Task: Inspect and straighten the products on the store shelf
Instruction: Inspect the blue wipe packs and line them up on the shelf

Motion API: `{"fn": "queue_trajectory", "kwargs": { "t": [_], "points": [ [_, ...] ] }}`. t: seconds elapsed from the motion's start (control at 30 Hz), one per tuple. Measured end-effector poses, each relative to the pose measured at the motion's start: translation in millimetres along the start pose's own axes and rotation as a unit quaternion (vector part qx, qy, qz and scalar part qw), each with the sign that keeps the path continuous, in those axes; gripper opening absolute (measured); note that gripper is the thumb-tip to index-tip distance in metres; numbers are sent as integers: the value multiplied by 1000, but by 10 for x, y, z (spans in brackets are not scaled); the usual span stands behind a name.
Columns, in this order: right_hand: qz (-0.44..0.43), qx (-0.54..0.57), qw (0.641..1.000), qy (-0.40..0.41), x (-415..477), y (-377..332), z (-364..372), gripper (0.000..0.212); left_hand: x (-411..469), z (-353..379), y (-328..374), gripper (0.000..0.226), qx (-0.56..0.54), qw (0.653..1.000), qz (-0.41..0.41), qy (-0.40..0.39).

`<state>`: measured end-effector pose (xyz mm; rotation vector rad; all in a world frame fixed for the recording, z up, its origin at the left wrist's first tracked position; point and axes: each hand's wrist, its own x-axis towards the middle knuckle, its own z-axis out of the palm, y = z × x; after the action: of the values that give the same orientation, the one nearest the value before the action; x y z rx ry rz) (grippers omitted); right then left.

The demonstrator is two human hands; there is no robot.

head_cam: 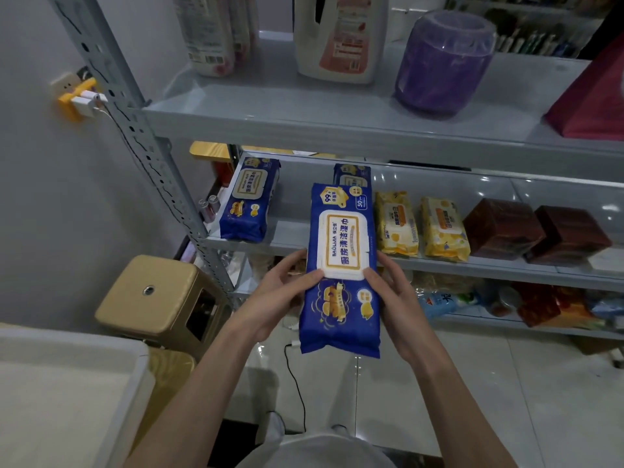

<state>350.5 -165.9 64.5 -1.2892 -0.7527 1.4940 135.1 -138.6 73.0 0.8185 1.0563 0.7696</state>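
Blue wet-wipes pack [341,265] held just off the front of the middle shelf [292,231], long axis pointing straight in toward the gap between another blue pack [250,201] and yellow packs [396,224]. Gripped at mid-length by left hand [270,295] and right hand [395,295], equally near. Rear blue pack [351,175] mostly hidden.

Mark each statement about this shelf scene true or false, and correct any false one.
1. The left hand and the right hand both hold the blue wipes pack. True.
2. The yellow packs lie left of the held pack. False: they lie to its right, on the middle shelf.
3. A purple container stands on the upper shelf. True.
4. The brown boxes sit on the upper shelf. False: they sit on the middle shelf, right of the yellow packs.
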Motion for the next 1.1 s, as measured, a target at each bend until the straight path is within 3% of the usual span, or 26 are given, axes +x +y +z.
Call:
{"fn": "queue_trajectory", "kwargs": {
  "t": [0.23,0.4,0.57,0.8,0.93,1.1],
  "points": [
    [25,56,998,33,43,-34,42,51,42,155,87,49,-1,999,19,47],
    [32,66,997,34,63,-83,54,60,66,160,147,62,15,999,15,38],
    [39,77,996,21,39,-172,109,51,46,187,249,43,7,999,3,47],
    [1,37,999,13,40,-211,191,51,49,127,298,59,-56,996,-55,34],
    [-29,-13,1000,0,-13,-229,258,55,12,42,324,50,-136,985,-105,23],
    [-34,-46,998,-7,-22,-244,300,57,26,-32,294,37,-159,979,-123,33]
  ]
}}
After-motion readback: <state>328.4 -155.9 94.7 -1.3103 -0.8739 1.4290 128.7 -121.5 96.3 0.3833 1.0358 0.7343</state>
